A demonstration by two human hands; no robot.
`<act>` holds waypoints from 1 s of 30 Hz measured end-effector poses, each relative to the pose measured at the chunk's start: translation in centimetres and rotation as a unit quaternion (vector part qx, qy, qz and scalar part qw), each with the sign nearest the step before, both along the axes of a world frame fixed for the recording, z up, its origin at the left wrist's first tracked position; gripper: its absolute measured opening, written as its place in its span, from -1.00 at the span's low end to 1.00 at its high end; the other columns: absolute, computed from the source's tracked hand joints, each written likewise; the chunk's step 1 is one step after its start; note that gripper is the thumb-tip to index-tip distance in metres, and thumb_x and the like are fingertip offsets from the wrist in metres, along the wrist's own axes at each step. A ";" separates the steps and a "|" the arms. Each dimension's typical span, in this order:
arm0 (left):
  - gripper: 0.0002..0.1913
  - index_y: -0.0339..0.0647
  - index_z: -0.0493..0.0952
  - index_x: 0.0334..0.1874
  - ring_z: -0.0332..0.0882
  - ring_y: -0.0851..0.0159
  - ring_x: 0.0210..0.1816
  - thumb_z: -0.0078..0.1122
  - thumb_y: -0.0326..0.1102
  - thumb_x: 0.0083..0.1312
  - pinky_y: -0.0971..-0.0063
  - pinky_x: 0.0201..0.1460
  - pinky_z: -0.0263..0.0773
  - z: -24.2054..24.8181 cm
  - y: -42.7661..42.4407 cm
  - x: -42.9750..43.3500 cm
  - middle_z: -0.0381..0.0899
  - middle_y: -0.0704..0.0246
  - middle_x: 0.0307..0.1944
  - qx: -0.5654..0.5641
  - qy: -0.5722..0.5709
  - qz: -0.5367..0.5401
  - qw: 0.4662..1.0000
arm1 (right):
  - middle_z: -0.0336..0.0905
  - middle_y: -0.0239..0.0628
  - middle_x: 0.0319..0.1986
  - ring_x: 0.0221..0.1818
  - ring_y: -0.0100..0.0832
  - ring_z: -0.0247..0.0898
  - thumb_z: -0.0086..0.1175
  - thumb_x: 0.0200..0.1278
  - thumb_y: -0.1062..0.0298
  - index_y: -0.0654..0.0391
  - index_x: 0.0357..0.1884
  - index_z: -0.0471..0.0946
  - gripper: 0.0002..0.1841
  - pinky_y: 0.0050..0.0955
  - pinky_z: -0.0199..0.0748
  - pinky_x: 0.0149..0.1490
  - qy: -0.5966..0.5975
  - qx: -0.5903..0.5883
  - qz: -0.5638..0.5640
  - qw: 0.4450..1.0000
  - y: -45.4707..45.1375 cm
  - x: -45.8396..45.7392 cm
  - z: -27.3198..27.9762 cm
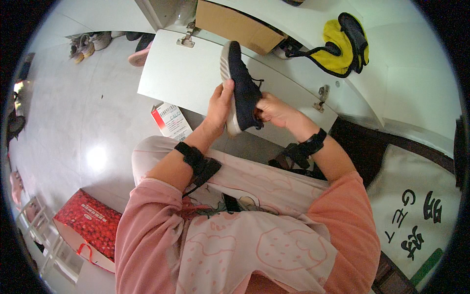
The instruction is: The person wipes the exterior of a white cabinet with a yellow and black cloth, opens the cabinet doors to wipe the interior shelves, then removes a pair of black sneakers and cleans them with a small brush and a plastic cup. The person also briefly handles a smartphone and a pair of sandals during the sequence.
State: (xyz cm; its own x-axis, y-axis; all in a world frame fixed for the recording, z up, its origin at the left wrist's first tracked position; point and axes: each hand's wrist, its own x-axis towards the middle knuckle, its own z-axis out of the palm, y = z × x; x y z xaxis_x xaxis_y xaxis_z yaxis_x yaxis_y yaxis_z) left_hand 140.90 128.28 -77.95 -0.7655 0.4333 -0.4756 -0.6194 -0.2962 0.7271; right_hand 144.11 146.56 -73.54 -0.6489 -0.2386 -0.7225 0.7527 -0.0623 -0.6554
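A dark lace-up sneaker (244,79) with a white sole is held up in front of me, its toe pointing away. My left hand (220,101) grips it along the sole, thumb on the sole's side edge. At the shoe's opening, the fingers of my right hand (273,109) are bent and partly hidden by the collar; what they pinch there cannot be made out. Beneath both hands lies a white cabinet door (183,70), folded down on metal hinges (186,41).
Inside the cabinet is a cardboard box (238,25); a yellow-and-black fabric item (339,47) lies on its white top. A small printed carton (170,119) is by my knee. A red gift bag (91,224) stands at left, shoes (88,44) along the far wall, a doormat (407,205) at right.
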 end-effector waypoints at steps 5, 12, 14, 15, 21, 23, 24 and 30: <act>-0.17 -0.49 0.25 0.41 0.53 0.17 0.21 -0.04 0.27 0.50 0.34 0.32 0.41 0.0 0.5 -0.7 0.50 0.06 0.25 0.027 -0.054 0.047 0.997 | 0.49 -0.60 -0.42 -0.44 -0.67 0.24 0.19 0.21 0.06 0.03 -0.27 0.65 -0.74 -0.59 0.04 -0.39 0.056 0.116 0.097 0.987 2.4 -1.1 3.0; -0.11 -0.21 0.28 0.47 0.53 0.08 0.27 -0.21 0.48 0.42 0.16 0.39 0.43 0.0 -2.2 -4.0 0.50 0.12 0.31 0.225 -0.080 0.097 0.966 | 0.64 -0.46 -0.28 -0.17 -0.61 0.47 0.19 0.31 0.14 0.21 0.00 0.63 -0.63 -0.53 0.41 -0.03 0.165 0.053 0.005 0.985 8.8 0.6 5.9; -0.07 -0.14 0.29 0.48 0.52 0.07 0.28 -0.24 0.55 0.36 0.11 0.39 0.43 0.3 -3.2 -4.4 0.48 0.11 0.32 0.261 -0.087 0.078 0.958 | 0.63 -0.43 -0.27 -0.24 -0.60 0.47 0.20 0.34 0.16 0.24 0.01 0.59 -0.63 -0.56 0.43 -0.09 0.153 0.059 -0.028 0.986 10.7 0.7 5.6; -0.05 -0.10 0.29 0.48 0.51 0.07 0.28 -0.26 0.59 0.33 0.08 0.38 0.43 0.4 -3.6 -4.5 0.47 0.11 0.33 0.279 -0.092 0.068 0.954 | 0.62 -0.43 -0.29 -0.27 -0.61 0.46 0.20 0.34 0.16 0.24 -0.01 0.59 -0.64 -0.56 0.42 -0.10 0.171 0.108 -0.051 0.978 11.0 0.7 4.7; -0.37 -0.17 0.39 0.40 0.55 -0.04 0.22 -0.13 0.16 0.49 -0.15 0.34 0.42 -0.1 -2.3 -4.5 0.51 0.01 0.29 0.483 -0.180 -0.010 0.857 | 0.61 -0.26 -0.39 -0.32 -0.41 0.53 0.22 0.34 0.03 0.18 -0.03 0.57 -0.59 -0.37 0.46 -0.13 0.225 0.463 -0.031 0.857 13.4 1.3 -0.5; -0.41 -0.17 0.40 0.40 0.56 -0.01 0.20 -0.13 0.10 0.51 -0.13 0.35 0.43 -0.1 -2.1 -4.3 0.49 0.04 0.32 0.507 -0.159 -0.048 0.846 | 0.64 -0.17 -0.36 -0.27 -0.22 0.59 0.24 0.31 -0.01 0.16 0.00 0.56 -0.56 -0.24 0.48 -0.10 0.248 0.514 -0.009 0.821 14.3 1.3 -1.8; -0.42 -0.17 0.40 0.40 0.56 0.00 0.20 -0.13 0.08 0.51 -0.12 0.35 0.43 0.0 -2.1 -4.3 0.48 0.04 0.32 0.503 -0.148 -0.053 0.850 | 0.66 -0.12 -0.34 -0.25 -0.13 0.62 0.25 0.30 -0.04 0.15 0.01 0.56 -0.54 -0.17 0.50 -0.09 0.243 0.541 0.003 0.805 14.7 1.3 -2.3; -0.47 -0.19 0.41 0.39 0.58 0.08 0.19 -0.11 -0.01 0.52 -0.10 0.36 0.43 0.4 -2.2 -3.9 0.48 0.07 0.32 0.497 -0.147 -0.061 0.853 | 0.68 -0.02 -0.16 -0.12 0.02 0.62 0.27 0.27 -0.06 0.12 0.05 0.58 -0.51 -0.01 0.52 0.01 0.182 0.693 0.051 0.696 14.2 1.6 -1.6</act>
